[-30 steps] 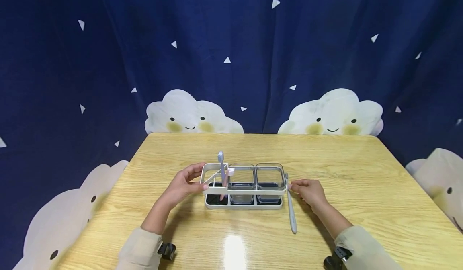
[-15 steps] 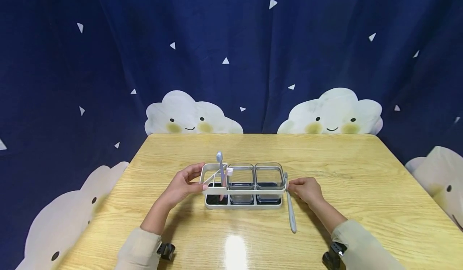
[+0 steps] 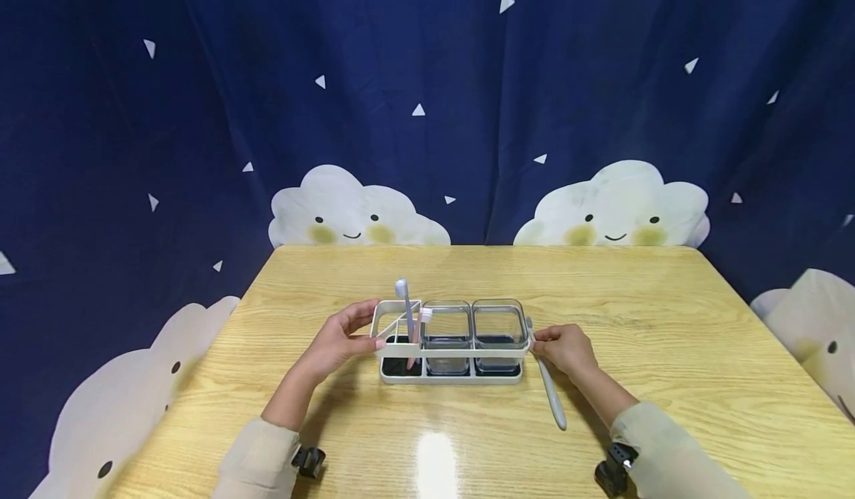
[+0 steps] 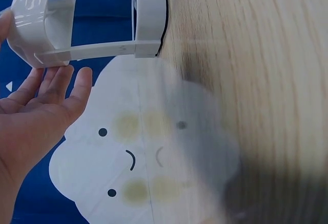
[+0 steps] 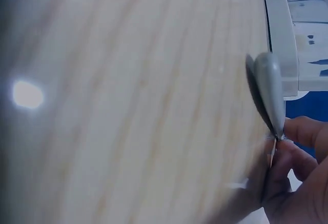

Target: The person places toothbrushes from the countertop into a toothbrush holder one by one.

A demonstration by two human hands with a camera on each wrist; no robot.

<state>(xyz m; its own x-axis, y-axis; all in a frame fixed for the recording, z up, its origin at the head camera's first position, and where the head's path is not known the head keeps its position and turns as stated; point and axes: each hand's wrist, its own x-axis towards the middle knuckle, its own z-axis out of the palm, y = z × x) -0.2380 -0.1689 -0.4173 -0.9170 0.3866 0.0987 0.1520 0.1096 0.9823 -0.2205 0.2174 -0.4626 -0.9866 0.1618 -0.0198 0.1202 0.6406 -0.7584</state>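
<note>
A white toothbrush holder (image 3: 454, 353) with a black base lining stands mid-table. My left hand (image 3: 339, 344) grips its left end, thumb in front and fingers behind; the left wrist view shows those fingers (image 4: 54, 78) touching the holder frame (image 4: 97, 49). A lavender toothbrush (image 3: 408, 313) and a pink toothbrush (image 3: 412, 347) stand in the left compartment. Two clear cups (image 3: 447, 328) fill the other compartments. Beside the right end, my right hand (image 3: 568, 350) pinches a grey toothbrush (image 3: 551, 395) near its head. Its handle (image 5: 269, 80) points toward me.
The pale wooden table (image 3: 668, 380) extends around the holder on every side. A navy curtain (image 3: 454, 113) with white triangles and clouds hangs behind and beside it. Each sleeve carries a black wrist camera (image 3: 309, 462). Light glares off the tabletop in front.
The grey toothbrush's handle end has swung to the right while its head stays beside the holder. The lavender toothbrush's head has shifted slightly left. My left hand keeps its place.
</note>
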